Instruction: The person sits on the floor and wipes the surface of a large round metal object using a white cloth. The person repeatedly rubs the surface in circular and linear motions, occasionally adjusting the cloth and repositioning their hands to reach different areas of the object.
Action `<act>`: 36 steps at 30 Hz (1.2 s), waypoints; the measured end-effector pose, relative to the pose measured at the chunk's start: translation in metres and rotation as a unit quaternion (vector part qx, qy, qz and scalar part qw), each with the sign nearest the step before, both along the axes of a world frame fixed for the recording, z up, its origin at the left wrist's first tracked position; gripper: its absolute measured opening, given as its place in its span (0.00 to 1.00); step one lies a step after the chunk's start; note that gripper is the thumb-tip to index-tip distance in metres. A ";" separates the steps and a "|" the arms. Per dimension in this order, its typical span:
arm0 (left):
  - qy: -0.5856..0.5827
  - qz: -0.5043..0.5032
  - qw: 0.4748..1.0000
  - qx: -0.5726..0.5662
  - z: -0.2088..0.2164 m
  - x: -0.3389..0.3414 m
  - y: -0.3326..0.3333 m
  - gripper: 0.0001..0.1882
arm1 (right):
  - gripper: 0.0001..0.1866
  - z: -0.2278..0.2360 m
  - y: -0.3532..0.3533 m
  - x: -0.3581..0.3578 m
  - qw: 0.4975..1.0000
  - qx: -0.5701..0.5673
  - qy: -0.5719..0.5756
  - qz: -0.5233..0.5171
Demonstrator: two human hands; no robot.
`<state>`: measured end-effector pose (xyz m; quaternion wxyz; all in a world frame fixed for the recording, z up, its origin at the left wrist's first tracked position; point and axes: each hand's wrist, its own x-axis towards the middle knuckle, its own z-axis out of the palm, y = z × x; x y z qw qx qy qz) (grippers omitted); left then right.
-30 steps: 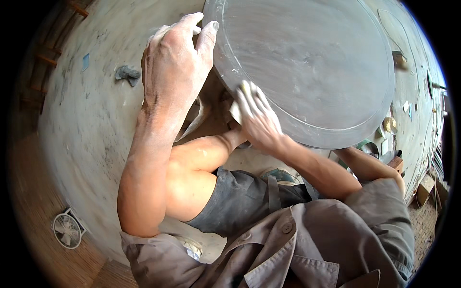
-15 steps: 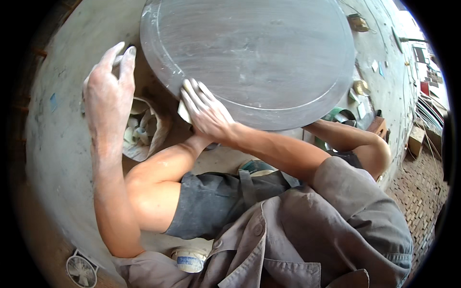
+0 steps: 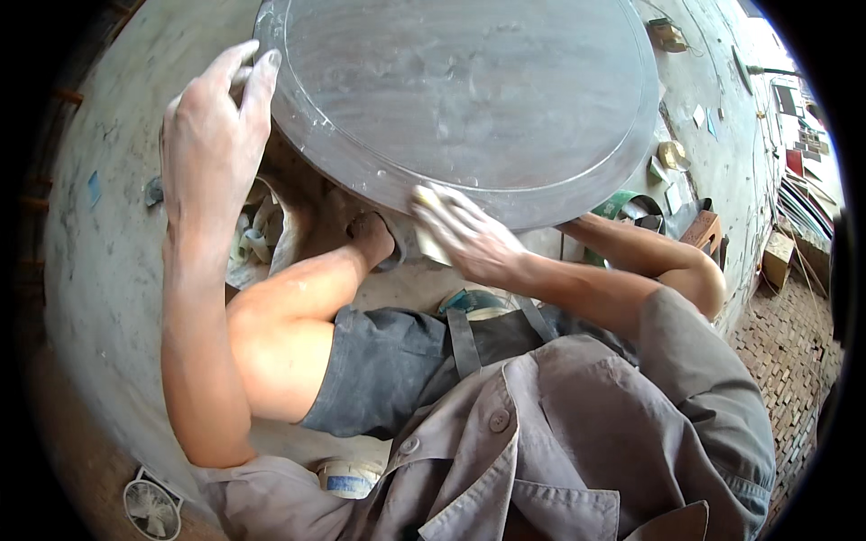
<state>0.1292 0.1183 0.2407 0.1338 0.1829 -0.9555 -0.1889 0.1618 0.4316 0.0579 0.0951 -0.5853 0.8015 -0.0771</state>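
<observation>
A large round tabletop (image 3: 469,99), grey and dusty with a groove near its rim, lies in front of me. My right hand (image 3: 465,236) is slightly blurred at its near rim. Under the fingers is a pale folded piece of sandpaper (image 3: 431,245), pressed to the edge. My left hand (image 3: 216,126), white with dust, is raised at the tabletop's left edge. Its fingers are loosely bent, with the thumb and forefinger apart. The fingertips overlap the edge in view; whether they touch it I cannot tell. Nothing shows between them.
A pale sack (image 3: 280,230) of scraps stands by my left leg. Right of the tabletop are a green tin (image 3: 636,206), a brick (image 3: 702,229) and scattered paper pieces. A white tub (image 3: 350,478) sits beside me, and a small fan (image 3: 152,509) stands at lower left.
My right hand has slid rightward along the near rim with the sandpaper. My left hand has moved up and right to the tabletop's edge, its fingers bent much as before.
</observation>
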 end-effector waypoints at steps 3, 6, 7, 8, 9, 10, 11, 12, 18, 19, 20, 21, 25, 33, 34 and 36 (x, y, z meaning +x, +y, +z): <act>0.010 0.013 1.000 -0.010 -0.003 0.005 -0.012 0.23 | 0.36 0.009 0.115 -0.001 0.989 0.066 -0.095 -0.091; 0.017 -0.013 1.000 0.000 -0.003 -0.006 -0.003 0.22 | 0.35 0.018 0.072 0.002 0.981 0.056 -0.143 -0.116; 0.019 -0.032 0.999 -0.005 -0.002 -0.014 0.006 0.22 | 0.35 0.010 0.046 0.006 0.992 0.025 -0.084 -0.094; 0.026 -0.050 0.998 -0.003 -0.003 -0.020 0.009 0.21 | 0.34 0.000 0.013 0.009 0.997 -0.003 -0.025 -0.069; 0.012 -0.062 0.998 -0.001 -0.007 -0.023 0.010 0.21 | 0.34 -0.008 -0.022 0.015 0.996 -0.032 -0.035 -0.076; 0.004 -0.073 0.997 -0.004 -0.008 -0.028 0.011 0.20 | 0.35 -0.013 -0.040 0.014 0.994 -0.067 -0.038 -0.082; -0.004 -0.073 0.997 -0.009 -0.008 -0.031 0.011 0.20 | 0.35 -0.013 -0.033 0.008 0.993 -0.100 -0.014 -0.064; -0.015 -0.078 0.997 -0.015 -0.010 -0.028 0.010 0.20 | 0.36 -0.013 -0.027 0.008 0.990 -0.132 0.008 -0.049; -0.066 -0.088 0.994 0.006 -0.048 -0.012 -0.021 0.23 | 0.41 -0.003 0.157 0.001 0.933 -0.047 -0.043 -0.353; -0.085 -0.075 0.991 0.068 -0.051 -0.012 -0.019 0.24 | 0.39 -0.006 0.167 0.000 0.917 -0.009 0.003 -0.399; -0.110 -0.058 0.984 0.127 -0.052 -0.009 -0.020 0.25 | 0.38 -0.003 0.164 -0.004 0.888 -0.105 0.028 -0.446; -0.127 -0.039 0.983 0.127 -0.058 -0.007 -0.023 0.28 | 0.38 0.005 0.157 -0.009 0.878 -0.141 0.042 -0.456; -0.158 -0.075 0.977 0.121 -0.087 -0.017 -0.019 0.29 | 0.34 0.006 0.146 0.005 0.925 -0.120 -0.005 -0.360; -0.194 -0.125 0.965 0.124 -0.102 -0.024 -0.040 0.29 | 0.35 -0.019 0.218 -0.083 0.865 -0.029 0.179 -0.468; -0.205 -0.136 0.960 0.135 -0.105 -0.030 -0.030 0.29 | 0.35 -0.036 0.230 -0.084 0.844 -0.050 0.191 -0.498; -0.223 -0.112 0.959 0.131 -0.089 -0.022 -0.042 0.29 | 0.36 -0.002 0.179 -0.049 0.896 -0.004 0.100 -0.432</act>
